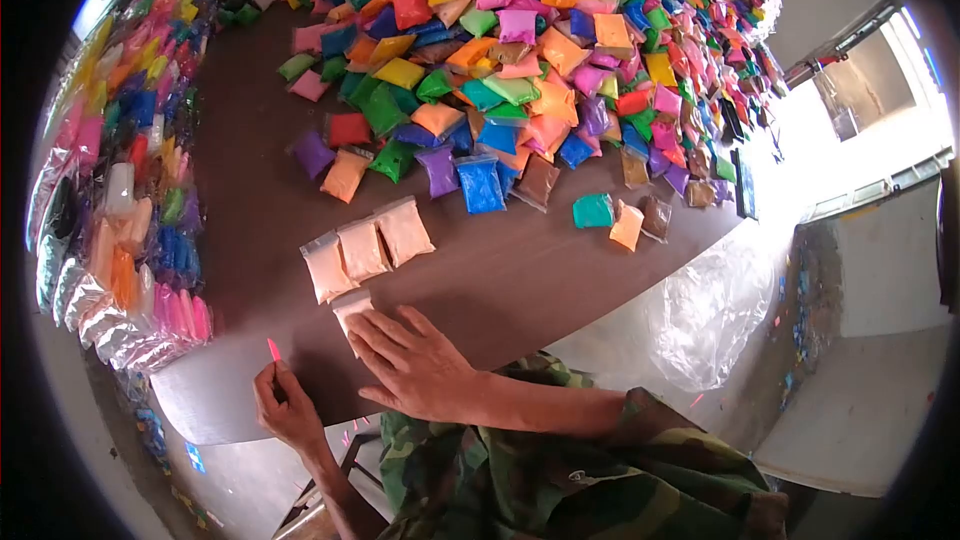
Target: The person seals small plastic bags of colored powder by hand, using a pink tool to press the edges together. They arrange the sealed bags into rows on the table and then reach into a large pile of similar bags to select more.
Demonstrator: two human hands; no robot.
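Observation:
My left hand point(285, 405) is closed on a small bright pink pointed stick point(273, 349), whose tip points up and away from me. Most of the stick is hidden in my fingers. My right hand point(425, 370) lies flat with its fingers stretched over a peach packet point(352, 306), covering its near part. Just beyond the fingers, three clear bags of peach filling stand side by side: a left packet point(328, 268), a middle packet point(363, 249) and a right packet point(405, 231).
A large heap of coloured packets point(500, 70) covers the far side of the brown table point(260, 240). Long clear bags of coloured pieces point(130, 210) line the left edge. A teal packet point(593, 211) lies at the right with two others. Clear plastic point(710, 320) hangs beyond the right edge.

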